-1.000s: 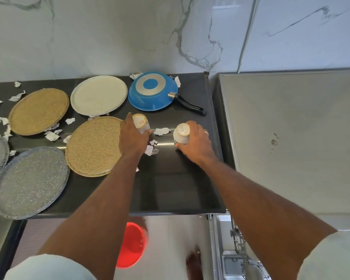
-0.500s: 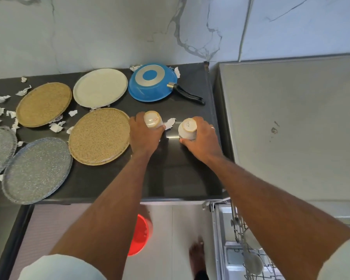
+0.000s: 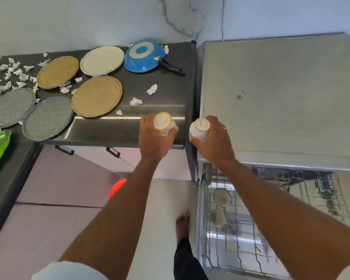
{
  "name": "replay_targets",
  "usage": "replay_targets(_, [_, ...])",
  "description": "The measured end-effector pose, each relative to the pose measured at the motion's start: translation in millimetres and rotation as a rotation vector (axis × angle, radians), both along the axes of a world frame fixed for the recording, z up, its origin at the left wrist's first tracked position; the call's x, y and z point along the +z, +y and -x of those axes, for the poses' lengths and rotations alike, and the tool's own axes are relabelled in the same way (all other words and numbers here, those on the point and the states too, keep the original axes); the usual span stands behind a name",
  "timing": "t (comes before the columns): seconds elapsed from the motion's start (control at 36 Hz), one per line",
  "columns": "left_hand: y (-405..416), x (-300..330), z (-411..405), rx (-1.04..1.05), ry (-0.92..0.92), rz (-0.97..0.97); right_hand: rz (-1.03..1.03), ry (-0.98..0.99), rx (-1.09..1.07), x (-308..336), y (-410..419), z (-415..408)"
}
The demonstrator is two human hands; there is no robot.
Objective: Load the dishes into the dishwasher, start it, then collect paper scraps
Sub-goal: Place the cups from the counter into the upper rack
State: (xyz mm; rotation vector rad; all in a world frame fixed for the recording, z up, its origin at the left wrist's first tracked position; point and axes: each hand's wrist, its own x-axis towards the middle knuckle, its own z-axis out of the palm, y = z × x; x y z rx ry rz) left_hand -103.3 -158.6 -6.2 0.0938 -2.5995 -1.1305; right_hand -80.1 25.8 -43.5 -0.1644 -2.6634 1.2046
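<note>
Dark table (image 3: 129, 126) under a marble wall, strewn with plates (image 3: 97, 96), a blue pan (image 3: 143, 57) and paper scraps (image 3: 18, 74); my left hand (image 3: 156, 142) grips one upturned cup (image 3: 163, 123) over the table's front edge; my right hand (image 3: 212, 142) grips another cup (image 3: 199, 129) beside it; below, the dishwasher rack (image 3: 240, 229) sits pulled out, two cups inside.

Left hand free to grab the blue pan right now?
Probably not: the left hand already grips a cup. The path to the blue pan looks open, but the cup needs unloading first.
</note>
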Motion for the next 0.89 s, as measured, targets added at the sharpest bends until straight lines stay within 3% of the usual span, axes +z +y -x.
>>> replay_targets(0.36, [96,-82,-156,-0.139,-0.139,-0.004,-0.069,-0.056,0.144,-47,103,-149])
replay_targets(0.67, [118,-152,-144,-0.424,-0.387,0.205,-0.011,-0.319,-0.015,-134,116,-163])
replay_targets(0.89, [138,-196,-102,-0.474,-0.402,0.543,-0.009,-0.347,-0.110,-175,126,-127])
